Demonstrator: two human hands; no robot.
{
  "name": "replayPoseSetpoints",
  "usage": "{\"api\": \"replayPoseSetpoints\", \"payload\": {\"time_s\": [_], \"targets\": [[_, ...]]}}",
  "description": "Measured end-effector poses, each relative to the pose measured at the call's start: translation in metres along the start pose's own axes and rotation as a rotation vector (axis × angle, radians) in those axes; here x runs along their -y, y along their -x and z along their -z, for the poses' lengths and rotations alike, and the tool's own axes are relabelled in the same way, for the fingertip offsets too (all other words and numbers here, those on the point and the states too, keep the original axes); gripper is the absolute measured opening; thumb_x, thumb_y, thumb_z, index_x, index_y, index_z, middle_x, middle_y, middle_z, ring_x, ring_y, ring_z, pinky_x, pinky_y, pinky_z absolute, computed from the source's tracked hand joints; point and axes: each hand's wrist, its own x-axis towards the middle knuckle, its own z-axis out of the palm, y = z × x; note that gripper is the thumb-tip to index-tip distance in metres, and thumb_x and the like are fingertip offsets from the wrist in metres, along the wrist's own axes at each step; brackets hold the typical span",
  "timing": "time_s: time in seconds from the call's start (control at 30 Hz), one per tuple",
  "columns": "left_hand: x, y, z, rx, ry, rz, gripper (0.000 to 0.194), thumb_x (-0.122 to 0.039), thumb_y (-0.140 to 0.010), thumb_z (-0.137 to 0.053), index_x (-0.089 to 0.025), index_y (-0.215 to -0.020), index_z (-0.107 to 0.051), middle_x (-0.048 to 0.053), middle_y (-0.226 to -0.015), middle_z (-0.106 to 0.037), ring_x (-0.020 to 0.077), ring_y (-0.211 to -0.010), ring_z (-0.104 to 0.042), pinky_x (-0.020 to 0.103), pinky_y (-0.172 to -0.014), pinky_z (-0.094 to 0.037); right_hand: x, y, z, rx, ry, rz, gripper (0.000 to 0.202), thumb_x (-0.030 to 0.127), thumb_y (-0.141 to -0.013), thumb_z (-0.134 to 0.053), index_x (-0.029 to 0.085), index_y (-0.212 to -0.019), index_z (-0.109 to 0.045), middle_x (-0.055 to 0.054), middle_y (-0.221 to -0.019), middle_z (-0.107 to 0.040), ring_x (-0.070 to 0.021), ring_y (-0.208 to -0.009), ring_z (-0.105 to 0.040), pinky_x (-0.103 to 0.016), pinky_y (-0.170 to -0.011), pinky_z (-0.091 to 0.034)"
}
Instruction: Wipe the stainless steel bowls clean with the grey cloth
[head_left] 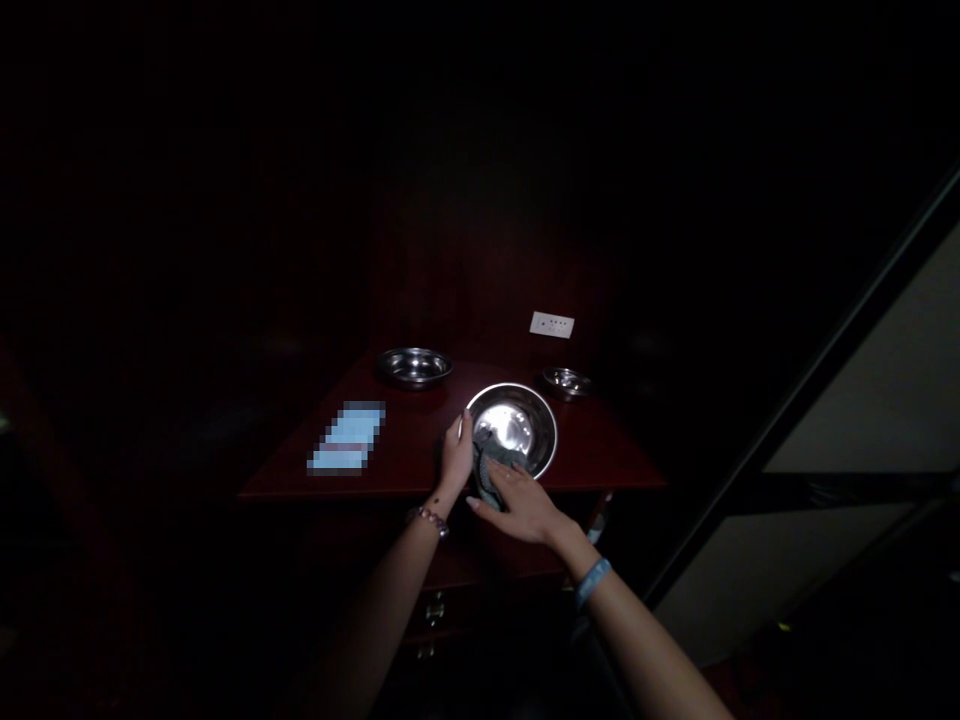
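A shiny metal bowl [514, 425] is tilted toward me near the front edge of the dark red table [420, 455]. My left hand [455, 455] grips its left rim, the thumb over the edge. A dark grey-green cloth [487, 483] hangs over the bowl's lower front rim and reaches inside. Over the cloth lies my right hand [523, 505], its fingers stretched out and pressing it against the rim. The cloth's far part inside the bowl is hard to make out.
One metal bowl [415, 368] stands at the back left of the table, a smaller one [567, 383] at the back right. A blurred light-blue rectangle [349, 438] lies at the left. A white socket panel [552, 325] is on the back wall; drawers with metal latches [435, 608] are below.
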Motion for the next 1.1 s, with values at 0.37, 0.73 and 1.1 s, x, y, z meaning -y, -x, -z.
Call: {"api": "replayPoseSetpoints", "payload": {"time_s": [0.37,0.73,1.1], "targets": [[0.002,-0.004,0.004,0.011,-0.046,0.054,0.050,-0.060,-0.090,-0.045,-0.017,-0.080,-0.066,0.008,-0.081,-0.073,0.0211,-0.079,-0.066,0.031,-0.078,-0.052,-0.014,-0.060,0.002,0.059,0.270,-0.035,0.039,0.032,-0.100,-0.041,0.022,-0.132,-0.062,-0.007,-0.151,-0.049,-0.0243,-0.149,-0.030,-0.050,-0.123,-0.020],[0.016,-0.009,0.003,-0.006,-0.054,0.036,0.053,-0.061,-0.090,-0.044,-0.015,-0.093,-0.070,0.013,-0.096,-0.074,0.0253,-0.092,-0.068,0.035,-0.084,-0.051,-0.036,-0.024,0.022,-0.169,0.291,-0.218,0.066,0.059,-0.096,-0.042,0.012,-0.141,-0.054,-0.018,-0.149,-0.048,-0.0311,-0.145,-0.036,-0.052,-0.124,-0.007],[0.008,-0.005,0.001,-0.018,-0.027,0.022,0.050,-0.059,-0.091,-0.045,-0.015,-0.087,-0.068,0.008,-0.083,-0.071,0.0197,-0.077,-0.064,0.029,-0.074,-0.050,-0.015,0.014,0.027,-0.018,0.105,0.032,0.063,0.048,-0.080,-0.072,0.021,-0.136,-0.058,-0.013,-0.131,-0.066,-0.0306,-0.123,-0.060,-0.049,-0.120,-0.025]]}}
